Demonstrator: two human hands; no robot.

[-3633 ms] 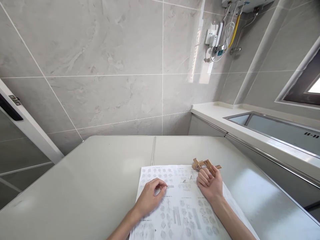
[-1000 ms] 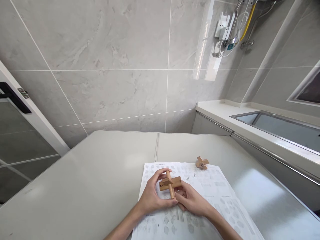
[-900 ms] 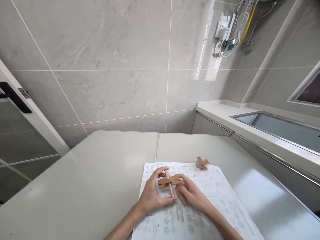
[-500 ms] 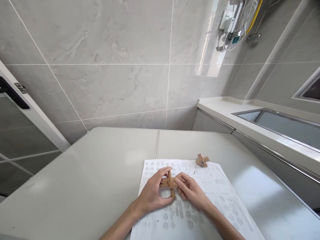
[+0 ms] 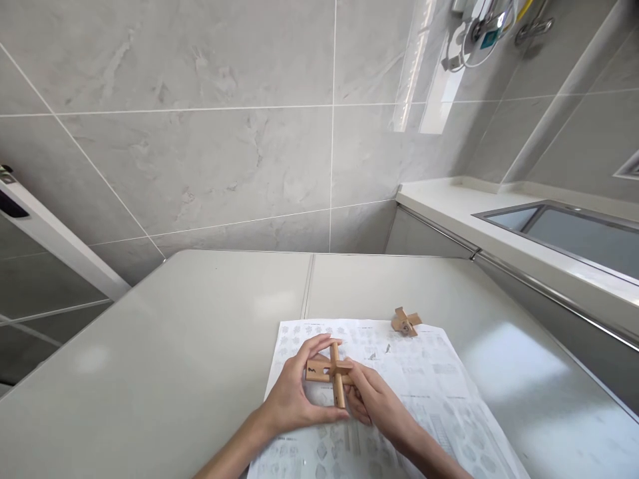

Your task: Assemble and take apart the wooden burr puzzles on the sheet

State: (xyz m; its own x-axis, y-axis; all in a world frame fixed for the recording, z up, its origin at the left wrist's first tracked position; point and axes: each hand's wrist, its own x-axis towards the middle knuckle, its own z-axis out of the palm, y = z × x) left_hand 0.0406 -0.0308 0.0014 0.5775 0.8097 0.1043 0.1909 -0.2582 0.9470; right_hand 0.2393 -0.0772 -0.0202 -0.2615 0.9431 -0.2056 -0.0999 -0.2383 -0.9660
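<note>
Two notched wooden bars crossed into a plus, the wooden puzzle cross (image 5: pixel 329 374), are held just above a printed instruction sheet (image 5: pixel 429 386). My left hand (image 5: pixel 294 396) curls around the cross's left bar, thumb underneath and fingers on top. My right hand (image 5: pixel 374 402) pinches the cross from the right. A second small wooden cross piece (image 5: pixel 405 322) lies at the sheet's far edge, apart from both hands.
The sheet lies on a pale grey tabletop (image 5: pixel 190 332) with a seam down its middle. A white counter with a steel sink (image 5: pixel 564 229) runs along the right. Tiled wall stands behind; a glass door frame (image 5: pixel 54 246) is at the left.
My right hand left the far pieces and brought the cross to the middle of the sheet; both hands now hold it. Over the last second the cross shifted slightly left and the view tilted down.
</note>
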